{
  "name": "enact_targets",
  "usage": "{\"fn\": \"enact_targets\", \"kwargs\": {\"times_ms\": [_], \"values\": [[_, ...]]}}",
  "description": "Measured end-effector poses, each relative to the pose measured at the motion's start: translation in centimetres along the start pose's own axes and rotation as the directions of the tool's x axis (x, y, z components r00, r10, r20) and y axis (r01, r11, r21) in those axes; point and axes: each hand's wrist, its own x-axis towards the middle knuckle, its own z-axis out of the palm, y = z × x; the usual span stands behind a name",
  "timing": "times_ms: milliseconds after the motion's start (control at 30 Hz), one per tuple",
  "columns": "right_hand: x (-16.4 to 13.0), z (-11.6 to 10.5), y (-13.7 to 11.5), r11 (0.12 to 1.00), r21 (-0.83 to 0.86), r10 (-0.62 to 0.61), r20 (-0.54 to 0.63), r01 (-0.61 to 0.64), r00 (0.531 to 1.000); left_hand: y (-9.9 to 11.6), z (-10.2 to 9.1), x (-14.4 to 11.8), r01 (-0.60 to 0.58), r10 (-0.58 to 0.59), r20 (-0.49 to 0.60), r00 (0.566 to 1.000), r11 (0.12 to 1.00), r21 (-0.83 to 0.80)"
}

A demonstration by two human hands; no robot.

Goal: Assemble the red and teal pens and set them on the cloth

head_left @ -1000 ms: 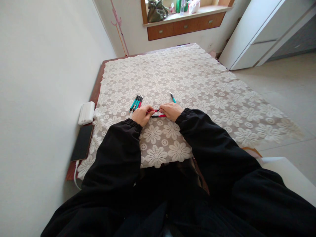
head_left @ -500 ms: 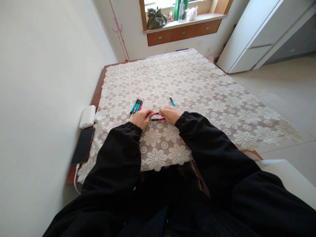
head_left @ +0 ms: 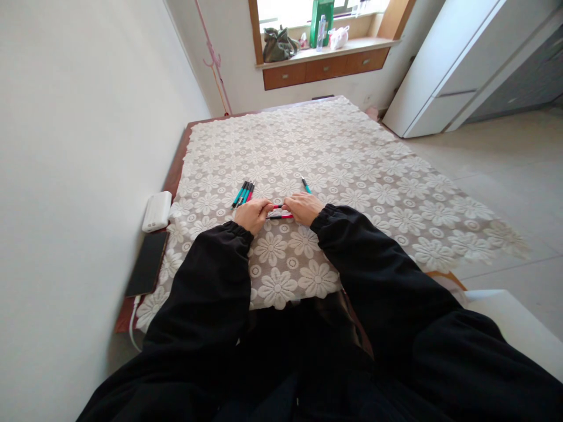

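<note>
Left hand (head_left: 254,215) and right hand (head_left: 303,208): both grips hold the far pen (head_left: 277,206); the near pen (head_left: 280,217) is at its six o'clock.

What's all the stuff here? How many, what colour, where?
tablecloth: one, mostly white, centre
held pen: one, red-black, centre
second pen: one, red-black, just nearer
pen bunch: about four, teal-black-red, left
lone pen: one, teal-black, right
phone: one, black, left edge
box: one, white, beyond phone
cable: one, white, at phone
bag: one, green, far back
bottle: one, clear, far back
drawers: three, brown, far back
cabinet: one, white, far right
sleeves: two, black, front
left hand: one, bare, on held pen
right hand: one, bare, on held pen
</note>
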Motion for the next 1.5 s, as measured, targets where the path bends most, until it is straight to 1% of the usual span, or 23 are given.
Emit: {"fn": "enact_targets", "kwargs": {"times_ms": [100,233,333,433,600,700,833,967,1067,1167,1300,1500], "values": [[-0.1,0.0,0.0,0.999,0.033,0.019,-0.020,-0.018,1.000,-0.2,0.2,0.0,0.000,-0.001,-0.024,1.000,0.999,-0.044],[-0.1,0.1,0.1,0.999,0.050,0.011,-0.041,-0.009,0.999,-0.7,0.6,0.1,-0.037,0.031,-0.048,0.998,0.989,-0.142],[-0.1,0.3,0.3,0.998,0.062,0.005,-0.058,-0.001,0.998,-0.9,0.8,0.1,-0.046,0.036,-0.060,0.998,0.986,-0.161],[-0.1,0.2,0.2,0.998,0.056,0.003,-0.043,0.000,0.999,-0.8,0.7,0.1,-0.047,0.039,-0.060,0.997,0.988,-0.146],[0.0,-0.1,-0.2,1.000,0.017,0.019,0.019,-0.019,1.000,-0.3,0.3,0.0,-0.053,0.049,-0.058,0.997,0.997,-0.064],[0.0,-0.2,-0.4,1.000,0.003,0.017,0.032,-0.017,0.999,0.0,0.1,-0.1,-0.047,0.046,-0.040,0.998,0.999,-0.017],[0.1,-0.1,-0.2,1.000,0.003,-0.018,-0.013,0.018,1.000,0.1,-0.1,-0.1,-0.043,0.043,-0.024,0.999,0.999,0.012],[0.0,0.1,-0.1,0.998,0.011,-0.064,-0.101,0.065,0.993,0.1,0.0,-0.1,0.006,-0.006,-0.032,0.999,1.000,0.016],[-0.1,0.3,0.0,0.997,0.053,-0.052,-0.163,0.061,0.985,0.1,0.1,0.0,0.002,-0.003,-0.045,0.999,1.000,-0.017],[-0.1,0.5,0.1,0.995,0.096,-0.012,-0.167,0.029,0.986,0.1,0.2,-0.1,-0.018,0.013,-0.058,0.998,0.996,-0.088],[0.0,0.8,0.4,0.991,0.137,0.018,-0.150,0.002,0.989,0.0,0.3,-0.1,-0.009,-0.005,-0.088,0.996,0.988,-0.157],[0.0,0.9,0.5,0.983,0.181,0.000,-0.149,0.028,0.989,0.0,0.2,0.1,-0.074,0.065,-0.077,0.995,0.991,-0.115]]}}
